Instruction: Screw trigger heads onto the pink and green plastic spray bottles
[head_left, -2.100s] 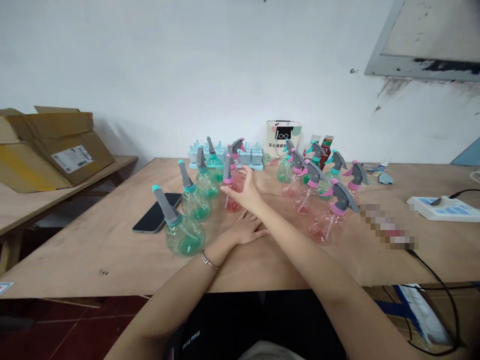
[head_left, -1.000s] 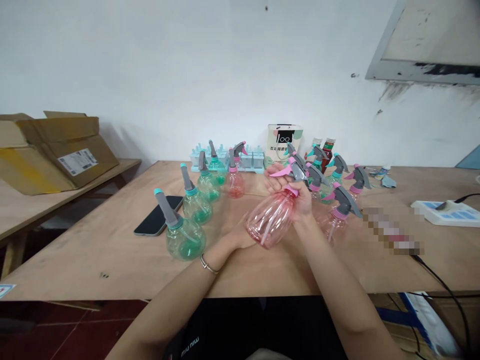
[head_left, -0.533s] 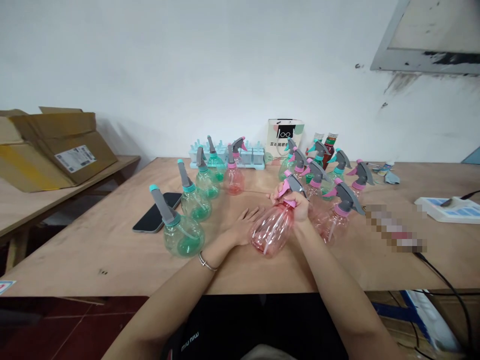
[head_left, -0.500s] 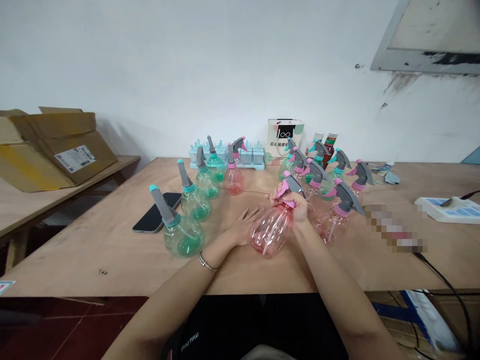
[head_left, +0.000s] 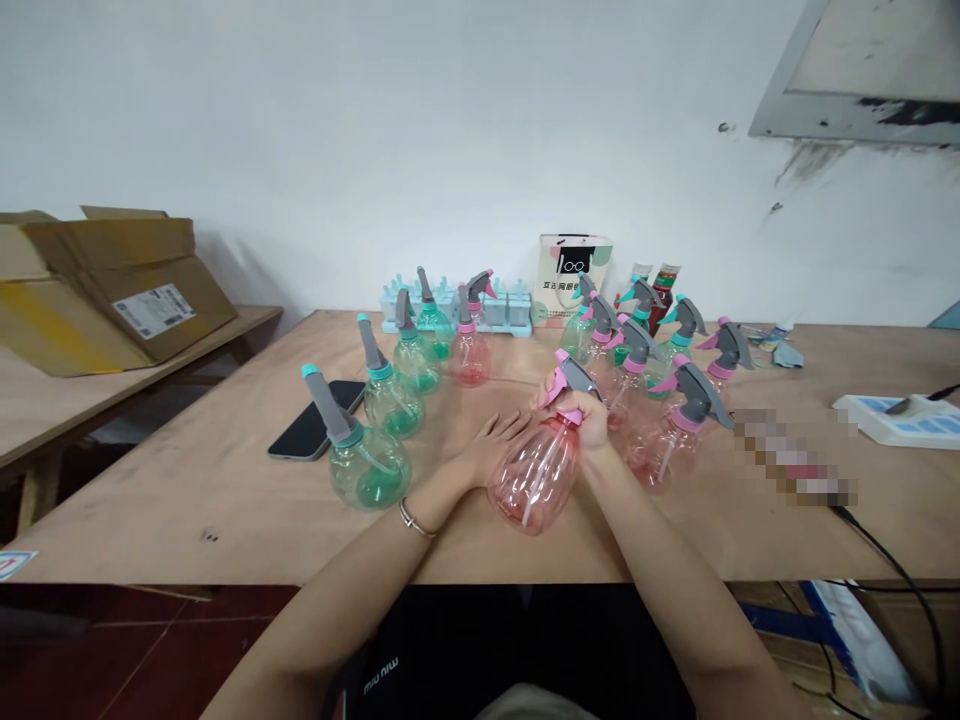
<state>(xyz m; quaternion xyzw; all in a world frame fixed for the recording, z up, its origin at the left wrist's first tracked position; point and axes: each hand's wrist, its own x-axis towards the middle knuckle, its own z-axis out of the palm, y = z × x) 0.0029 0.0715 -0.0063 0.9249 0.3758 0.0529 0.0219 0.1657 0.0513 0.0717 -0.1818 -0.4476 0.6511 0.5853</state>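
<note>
My right hand (head_left: 589, 415) is wrapped round the neck of a clear pink spray bottle (head_left: 534, 475) with a grey and pink trigger head. The bottle tilts, its base toward me and to the left. My left hand (head_left: 491, 445) lies flat on the wooden table (head_left: 247, 530), fingers stretched out, partly behind the bottle. To the left stands a row of green spray bottles (head_left: 371, 470), with a pink spray bottle (head_left: 471, 358) behind my left hand. On the right is a group of pink and green spray bottles, the nearest a pink one (head_left: 664, 455).
A black phone (head_left: 307, 435) lies by the left row. Behind stand light-blue moulds (head_left: 510, 308), a paper bag (head_left: 574, 275) and sauce bottles (head_left: 663, 290). A white tray (head_left: 900, 425) and a cable (head_left: 892, 550) are at right. A cardboard box (head_left: 142, 290) sits on the left table.
The held pink spray bottle has moved slightly toward me and to the left in my right hand. My left hand stays flat on the table. The view has shifted a little.
</note>
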